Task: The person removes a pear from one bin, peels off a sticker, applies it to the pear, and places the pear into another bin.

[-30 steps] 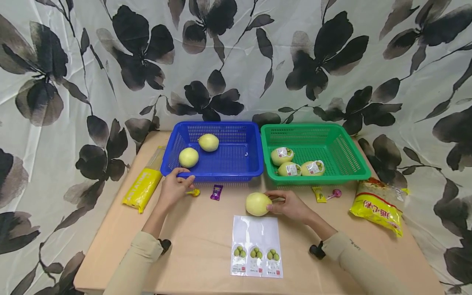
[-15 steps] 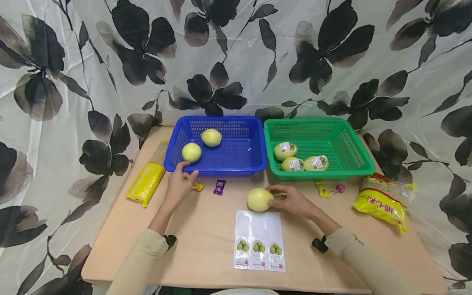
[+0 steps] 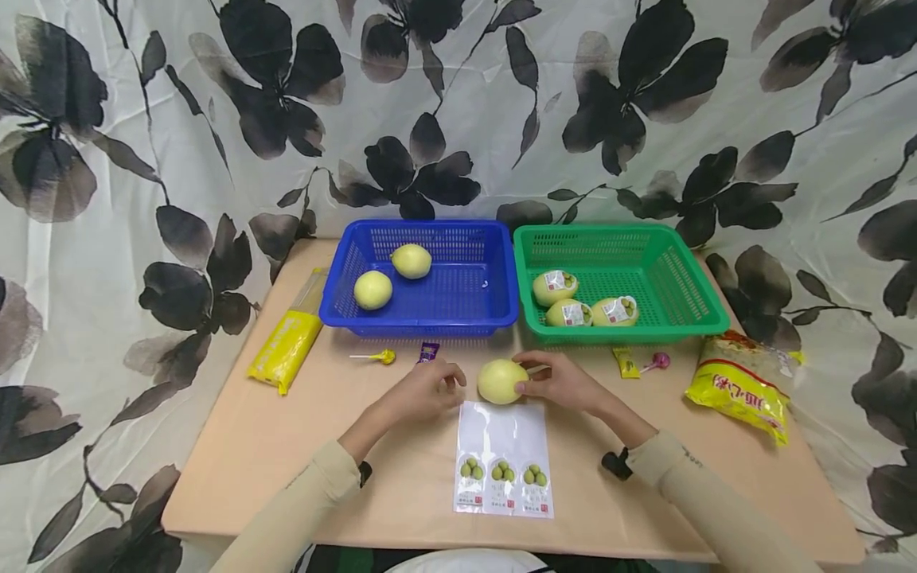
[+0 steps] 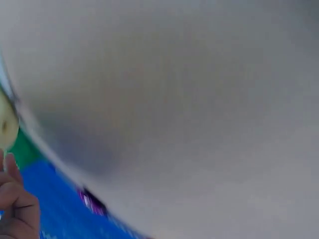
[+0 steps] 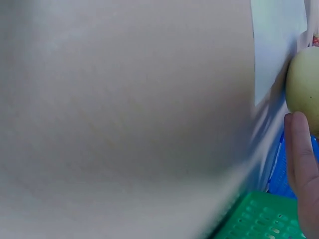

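On the table near the middle, a pale yellow round fruit [image 3: 502, 381] stands just above a sheet of stickers [image 3: 503, 446] printed with green fruit. My right hand [image 3: 566, 386] holds this fruit from its right side, thumb and fingers against the skin; part of the same fruit [image 5: 305, 89] shows in the right wrist view. Left of the fruit is my left hand [image 3: 427, 390], fingers loosely bent and holding nothing, with a small gap to the fruit. In the left wrist view the fruit [image 4: 7, 124] appears at the edge beside that hand's fingers.
A blue basket [image 3: 458, 325] holds two bare fruits. Beside it, a green basket [image 3: 645, 330] holds three stickered fruits. A yellow lollipop [image 3: 387, 356], purple candy [image 3: 428, 351], yellow sachet [image 3: 626, 364], pink lollipop [image 3: 660, 360] and yellow packages [image 3: 286, 342] lie around.
My left hand has left the blue basket's front edge and moved right, close to the fruit. My right hand has kept hold of the fruit in about the same place.
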{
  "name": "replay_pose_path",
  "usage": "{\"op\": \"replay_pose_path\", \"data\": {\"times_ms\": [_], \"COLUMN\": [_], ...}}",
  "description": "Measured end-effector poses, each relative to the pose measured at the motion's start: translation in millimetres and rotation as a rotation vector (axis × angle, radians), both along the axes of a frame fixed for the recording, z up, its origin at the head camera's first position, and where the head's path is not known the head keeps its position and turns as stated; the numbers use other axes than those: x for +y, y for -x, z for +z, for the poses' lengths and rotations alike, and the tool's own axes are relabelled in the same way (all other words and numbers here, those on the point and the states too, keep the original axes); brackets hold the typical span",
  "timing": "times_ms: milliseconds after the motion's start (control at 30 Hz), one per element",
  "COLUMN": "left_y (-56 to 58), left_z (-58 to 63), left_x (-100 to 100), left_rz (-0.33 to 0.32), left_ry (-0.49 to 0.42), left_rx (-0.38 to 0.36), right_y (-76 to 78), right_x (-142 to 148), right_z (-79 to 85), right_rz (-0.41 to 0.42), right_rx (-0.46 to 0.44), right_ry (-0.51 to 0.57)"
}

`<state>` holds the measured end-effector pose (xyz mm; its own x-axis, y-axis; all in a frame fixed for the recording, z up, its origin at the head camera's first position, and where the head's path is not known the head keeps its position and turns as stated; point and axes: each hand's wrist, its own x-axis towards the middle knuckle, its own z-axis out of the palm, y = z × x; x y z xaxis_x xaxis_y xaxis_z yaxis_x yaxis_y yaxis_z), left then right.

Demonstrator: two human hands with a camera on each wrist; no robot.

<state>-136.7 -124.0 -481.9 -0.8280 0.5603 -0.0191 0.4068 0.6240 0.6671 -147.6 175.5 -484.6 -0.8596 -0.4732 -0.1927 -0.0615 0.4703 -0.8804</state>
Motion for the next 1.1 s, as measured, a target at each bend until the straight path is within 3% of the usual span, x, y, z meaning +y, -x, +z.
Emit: {"op": "replay_pose_path", "data": {"times_ms": [100, 233, 400, 467, 567, 733, 833, 933, 1100], "left_y": [-4.2, -6.9, -9.2, -9.8, -10.7, -8.8, -6.0, -2.5, 1.1], "left_z": [-7.1, -13.5, -12.7, -12.5, -12.9, -13.5, -14.5, -16.0, -16.3], "left_x": [11, 21, 27, 28, 29, 29, 28, 28, 28], "left_rz": [-0.053, -0.036, 0.003, 0.007, -0.003, -0.039, -0.056, -0.077, -0.109], "left_ry": [0.086, 0.149, 0.181, 0.191, 0.178, 0.168, 0.186, 0.186, 0.175], "left_rx": [0.001, -0.023, -0.05, -0.052, -0.052, -0.068, -0.081, -0.083, -0.133], "right_y": [-1.0, -6.1, -23.4, -33.0, -47.7, -63.2, -66.2, -66.4, -66.0], "right_x": [0, 2, -8, -18, -35, -64, -79, -88, -93], "right_z": [3.8, 13.7, 33.1, 38.2, 39.9, 31.5, 23.0, 15.4, 7.5], "right_rz": [0.01, -0.009, -0.072, -0.051, 0.05, 0.327, 0.446, 0.472, 0.438], "right_rx": [0.024, 0.11, 0.291, 0.369, 0.43, 0.282, 0.228, 0.237, 0.247], "right_ry": [-0.02, -0.073, -0.156, -0.161, -0.165, -0.257, -0.33, -0.358, -0.315]}}
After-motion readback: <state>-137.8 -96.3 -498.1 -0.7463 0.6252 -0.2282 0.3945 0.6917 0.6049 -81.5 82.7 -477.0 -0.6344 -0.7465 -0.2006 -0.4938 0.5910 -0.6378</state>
